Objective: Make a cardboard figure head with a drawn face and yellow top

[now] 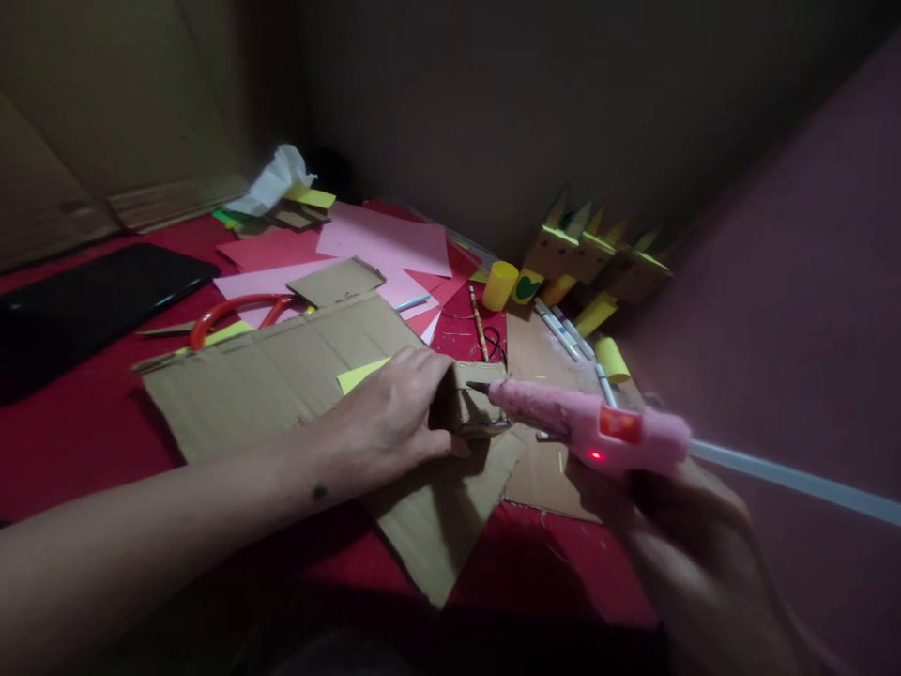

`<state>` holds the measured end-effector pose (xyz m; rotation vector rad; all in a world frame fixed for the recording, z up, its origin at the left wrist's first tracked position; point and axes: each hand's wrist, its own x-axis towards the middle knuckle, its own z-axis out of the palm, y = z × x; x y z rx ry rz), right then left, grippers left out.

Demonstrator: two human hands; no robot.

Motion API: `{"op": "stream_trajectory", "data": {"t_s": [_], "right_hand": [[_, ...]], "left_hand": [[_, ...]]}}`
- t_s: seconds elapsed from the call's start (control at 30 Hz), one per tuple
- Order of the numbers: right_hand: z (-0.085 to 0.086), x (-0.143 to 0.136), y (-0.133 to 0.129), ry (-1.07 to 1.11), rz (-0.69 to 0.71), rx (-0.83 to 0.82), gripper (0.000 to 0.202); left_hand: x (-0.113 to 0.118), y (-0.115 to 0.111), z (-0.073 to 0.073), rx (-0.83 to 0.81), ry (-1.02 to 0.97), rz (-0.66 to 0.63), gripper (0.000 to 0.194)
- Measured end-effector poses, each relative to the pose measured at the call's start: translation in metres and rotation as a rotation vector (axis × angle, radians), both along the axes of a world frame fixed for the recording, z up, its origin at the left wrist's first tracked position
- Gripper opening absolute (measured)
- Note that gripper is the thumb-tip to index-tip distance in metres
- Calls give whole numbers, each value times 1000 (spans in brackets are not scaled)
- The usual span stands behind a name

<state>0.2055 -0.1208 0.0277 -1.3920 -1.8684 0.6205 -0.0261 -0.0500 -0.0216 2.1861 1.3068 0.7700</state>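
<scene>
Pink glue gun (581,424) at about three o'clock of the small cardboard box (474,410), near the centre of view. Held in the right hand (694,549), with fingers wrapped around the handle; trigger pressure impossible to tell. Left hand (387,408) at the box's nine o'clock end, pinching it between thumb and fingers.

Step in hand, by judgement: laying hot glue on the box. Seems to call next for a firm left hold and an even pass of the nozzle (480,386), clear of the thumb.

Points just past nine o'clock, nozzle over the box; contact uncertain. Long axis from just past nine to just past three, extended rearward by the glue stick (792,482). Box's own long axis partly hidden, so undetermined.

Around the box: cardboard sheet (246,394) toward nine, pencil (480,324) at twelve, markers (557,330) near two.
</scene>
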Motion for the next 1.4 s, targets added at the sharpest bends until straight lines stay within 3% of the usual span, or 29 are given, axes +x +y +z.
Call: {"op": "stream_trajectory", "data": {"t_s": [0.17,0.43,0.87,1.4], "right_hand": [[-1,3,-12,-43,-94,55,21],[0,15,-15,-164,7,35,32],[-2,6,-12,-62,-105,38,20],[-6,9,-11,-50,-121,29,20]], "left_hand": [[0,1,2,0,22,8,39],[0,3,1,-6,8,6,37],[1,0,1,-9,0,6,40],[1,-1,3,-11,8,1,41]]}}
